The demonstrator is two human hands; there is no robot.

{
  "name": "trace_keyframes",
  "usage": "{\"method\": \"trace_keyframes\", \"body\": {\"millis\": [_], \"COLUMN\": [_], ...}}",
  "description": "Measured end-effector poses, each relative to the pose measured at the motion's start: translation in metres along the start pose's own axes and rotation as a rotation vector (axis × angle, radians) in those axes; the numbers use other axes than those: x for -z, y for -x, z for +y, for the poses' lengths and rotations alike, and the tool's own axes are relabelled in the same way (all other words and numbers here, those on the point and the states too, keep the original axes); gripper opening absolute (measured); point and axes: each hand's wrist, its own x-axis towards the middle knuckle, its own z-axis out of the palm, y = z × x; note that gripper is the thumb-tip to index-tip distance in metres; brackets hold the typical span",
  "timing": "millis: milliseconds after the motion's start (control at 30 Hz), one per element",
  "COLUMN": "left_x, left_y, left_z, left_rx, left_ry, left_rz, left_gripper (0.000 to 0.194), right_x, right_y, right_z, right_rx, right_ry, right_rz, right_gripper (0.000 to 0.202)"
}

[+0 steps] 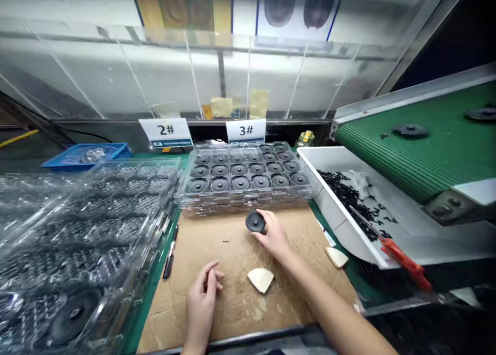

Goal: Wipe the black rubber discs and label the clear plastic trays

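Observation:
In my right hand (274, 235) is a round black rubber-like disc (254, 221) with a small raised centre, pinched by its edge above the cardboard sheet (232, 251). My left hand (205, 293) hovers low over the cardboard, its fingers loosely bent and apart with nothing in them. Between and below the hands lies a cream wedge-shaped pad (261, 280). Just beyond the right hand stands a stack of clear plastic trays (248, 197), the top one holding rows of similar black discs (240, 182); several pockets at its back left look unfilled.
Empty-looking clear trays (127, 210) crowd the left, one black disc (75, 311) in the nearest. A black pen (170, 257) borders the cardboard. To the right are a white bin (337, 220) of small black pieces, orange-handled pliers (406, 262), another cream wedge (336, 257) and a green conveyor (426, 138).

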Motion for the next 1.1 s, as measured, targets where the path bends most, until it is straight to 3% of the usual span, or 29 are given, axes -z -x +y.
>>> {"method": "trace_keyframes", "body": {"millis": [100,233,300,400,500,667,767,867,967,1100], "left_x": [0.002,0.003,0.001,-0.002,0.000,0.011,0.011,0.008,0.008,0.009], "left_y": [-0.003,-0.003,-0.004,-0.006,-0.006,0.015,0.033,0.050,0.073,0.103], "left_z": [-0.004,-0.010,-0.013,-0.015,-0.009,-0.005,-0.015,-0.015,0.011,0.068], "left_rx": [-0.011,-0.053,-0.086,-0.135,-0.168,-0.201,-0.245,-0.176,-0.067,-0.132], "left_ry": [0.024,0.052,0.096,0.192,0.221,0.088,0.091,0.260,0.476,0.602], "left_rz": [-0.003,0.015,0.051,0.106,0.101,-0.017,0.028,0.112,0.106,0.056], "left_gripper": [0.042,0.048,0.051,0.055,0.058,0.062,0.059,0.055,0.055,0.068], "right_x": [0.061,0.147,0.187,0.233,0.259,0.274,0.277,0.275,0.255,0.203], "right_y": [-0.028,-0.068,-0.083,-0.089,-0.078,-0.050,-0.038,-0.032,-0.022,0.008], "right_z": [-0.026,-0.067,-0.089,-0.121,-0.145,-0.161,-0.160,-0.156,-0.153,-0.147], "right_rx": [0.083,0.366,0.471,0.573,0.618,0.589,0.568,0.569,0.624,0.584], "right_ry": [0.033,0.190,0.287,0.415,0.487,0.507,0.479,0.382,0.212,-0.114], "right_rz": [0.137,0.572,0.724,0.832,0.869,0.861,0.862,0.810,0.551,-0.012], "right_gripper": [0.054,0.056,0.057,0.056,0.055,0.054,0.054,0.055,0.058,0.063]}}
